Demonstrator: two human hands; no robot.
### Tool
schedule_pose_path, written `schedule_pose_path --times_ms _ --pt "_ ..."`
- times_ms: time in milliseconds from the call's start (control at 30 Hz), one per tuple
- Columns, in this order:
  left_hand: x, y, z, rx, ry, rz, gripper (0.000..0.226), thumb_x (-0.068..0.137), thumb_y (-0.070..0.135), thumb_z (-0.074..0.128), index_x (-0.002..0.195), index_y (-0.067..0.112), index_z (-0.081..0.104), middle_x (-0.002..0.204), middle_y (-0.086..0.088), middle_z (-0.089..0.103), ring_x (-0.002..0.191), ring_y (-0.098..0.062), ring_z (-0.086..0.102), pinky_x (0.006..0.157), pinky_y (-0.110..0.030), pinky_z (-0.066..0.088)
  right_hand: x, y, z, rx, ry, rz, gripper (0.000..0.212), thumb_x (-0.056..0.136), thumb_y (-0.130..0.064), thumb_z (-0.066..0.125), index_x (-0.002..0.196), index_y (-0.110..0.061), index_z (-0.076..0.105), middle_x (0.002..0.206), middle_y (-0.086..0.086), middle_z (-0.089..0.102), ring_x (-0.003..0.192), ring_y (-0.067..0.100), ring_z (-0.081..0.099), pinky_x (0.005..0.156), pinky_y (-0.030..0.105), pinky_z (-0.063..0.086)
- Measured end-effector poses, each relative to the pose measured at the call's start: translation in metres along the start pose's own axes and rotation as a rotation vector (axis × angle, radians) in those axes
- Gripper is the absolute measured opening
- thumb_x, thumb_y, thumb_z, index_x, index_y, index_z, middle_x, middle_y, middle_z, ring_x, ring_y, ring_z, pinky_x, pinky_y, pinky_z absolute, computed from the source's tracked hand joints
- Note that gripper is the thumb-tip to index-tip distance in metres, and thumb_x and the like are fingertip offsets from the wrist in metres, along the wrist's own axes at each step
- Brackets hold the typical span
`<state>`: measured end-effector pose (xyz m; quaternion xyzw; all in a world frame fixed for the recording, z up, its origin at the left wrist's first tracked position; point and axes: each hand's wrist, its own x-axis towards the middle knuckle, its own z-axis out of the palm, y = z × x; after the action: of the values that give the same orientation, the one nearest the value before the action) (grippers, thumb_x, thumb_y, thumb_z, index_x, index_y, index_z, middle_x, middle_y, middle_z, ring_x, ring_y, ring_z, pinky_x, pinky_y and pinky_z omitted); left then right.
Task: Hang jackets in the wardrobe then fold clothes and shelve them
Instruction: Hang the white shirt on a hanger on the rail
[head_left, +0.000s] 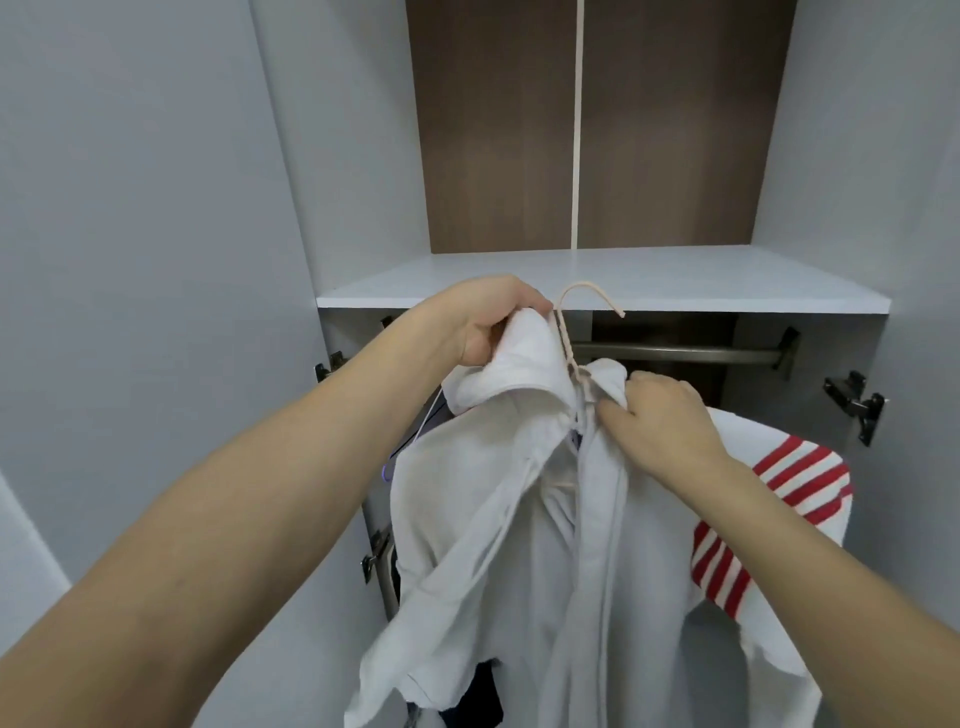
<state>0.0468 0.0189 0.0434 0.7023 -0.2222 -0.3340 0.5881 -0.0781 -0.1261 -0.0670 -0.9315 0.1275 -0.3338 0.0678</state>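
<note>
**Jacket on hanger, not yet on rail**

One white jacket (519, 519) with red-striped sleeves sits on one beige hanger (571, 332), held up in front of the open wardrobe (156, 208), just below the shelf (597, 280). The left hand (488, 322) grasps the hood fabric beside the hook, apparently to keep it clear. The right hand (660, 421) pinches the collar at the hanger neck, steadying the garment. One rail (685, 355) runs behind; the hook is not on it.
</note>
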Motion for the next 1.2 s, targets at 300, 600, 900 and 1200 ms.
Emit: schedule_pose_path --times_ms 300,600,900,1200 --pt "0.015 -0.100 -0.042 1.132 0.321 0.276 0.065 0.080 0.057 0.051 0.140 0.041 0.031 0.141 0.006 0.027 0.129 -0.024 0.030 0.100 -0.039 0.028 0.009 0.018 -0.020 0.715 0.140 0.407 0.044 0.091 -0.026 0.054 0.049 -0.023 0.039 0.046 -0.011 0.039 0.051 0.013 0.039 0.053 0.029 0.027" --pt "0.018 -0.137 -0.048 0.332 -0.042 0.354 0.048 0.077 0.046 0.078 0.121 0.033 0.065 0.117 0.009 0.071 0.107 -0.009 0.067 0.084 -0.022 0.053 0.011 0.019 -0.016 0.273 -0.096 0.217 0.033 0.075 -0.046 0.036 0.059 -0.019 0.045 0.076 -0.005 0.045 0.083 0.022 0.043 0.078 0.034 0.022" --pt "0.029 -0.071 -0.029 0.086 0.063 0.419 0.022 0.089 0.017 0.070 0.111 0.013 0.068 0.102 -0.005 0.074 0.093 -0.024 0.069 0.074 -0.030 0.057 0.005 0.014 0.000 0.220 -0.253 -0.046 0.022 0.076 -0.047 0.039 0.069 -0.028 0.047 0.087 -0.014 0.034 0.094 0.021 0.031 0.076 0.033 0.022" --pt "0.037 -0.056 -0.011 0.047 -0.071 0.195 0.027 0.080 0.012 0.053 0.101 0.004 0.069 0.089 -0.010 0.071 0.087 -0.027 0.065 0.075 -0.034 0.054 0.008 0.001 0.003 0.606 -0.148 0.134 0.039 0.076 -0.041 0.044 0.096 -0.013 0.062 0.093 0.000 0.053 0.102 0.016 0.034 0.075 0.029 0.027"
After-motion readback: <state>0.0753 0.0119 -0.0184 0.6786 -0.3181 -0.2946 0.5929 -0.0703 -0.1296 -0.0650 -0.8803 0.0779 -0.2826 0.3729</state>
